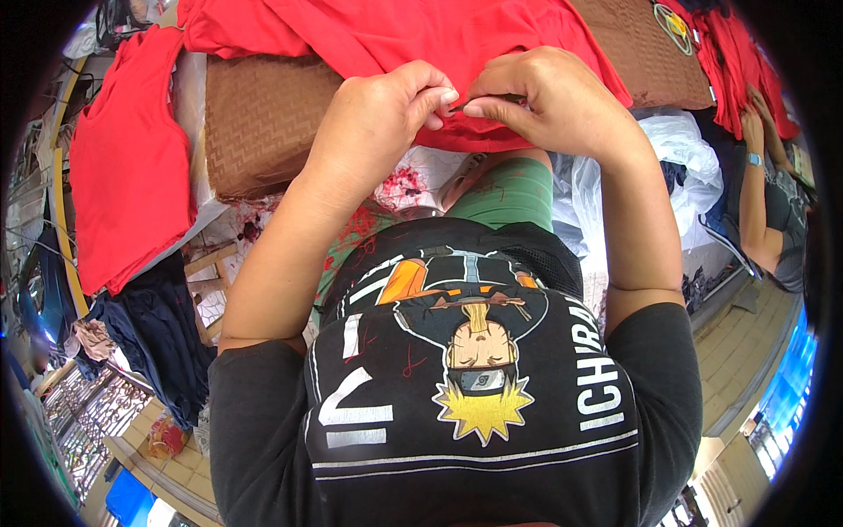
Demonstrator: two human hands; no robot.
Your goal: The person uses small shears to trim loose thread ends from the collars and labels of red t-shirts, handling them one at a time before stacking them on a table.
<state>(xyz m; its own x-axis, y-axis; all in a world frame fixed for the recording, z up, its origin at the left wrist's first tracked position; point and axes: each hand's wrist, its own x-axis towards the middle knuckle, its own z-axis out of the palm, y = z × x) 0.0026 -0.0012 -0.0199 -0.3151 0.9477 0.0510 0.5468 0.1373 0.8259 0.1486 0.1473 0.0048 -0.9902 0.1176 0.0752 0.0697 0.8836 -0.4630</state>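
A red garment point(413, 35) lies spread over a brown textured padded surface point(272, 110) and hangs toward my lap. Above its near edge my two hands meet, fingertips almost touching. My left hand point(373, 110) is closed in a pinch, thumb against the forefinger; what it holds is too small to make out. My right hand point(566, 97) is closed around a slim dark tool point(505, 98) that looks like thread snips, its tip pointing at my left fingertips. Most of the tool is hidden in the palm.
Another red garment point(132, 167) hangs over the left corner, with dark blue cloth point(158, 338) below it. Clear plastic bags point(676, 154) lie to the right. Red thread scraps cover my green shorts point(505, 189). A co-worker's arm point(755, 184) reaches to red cloth at far right.
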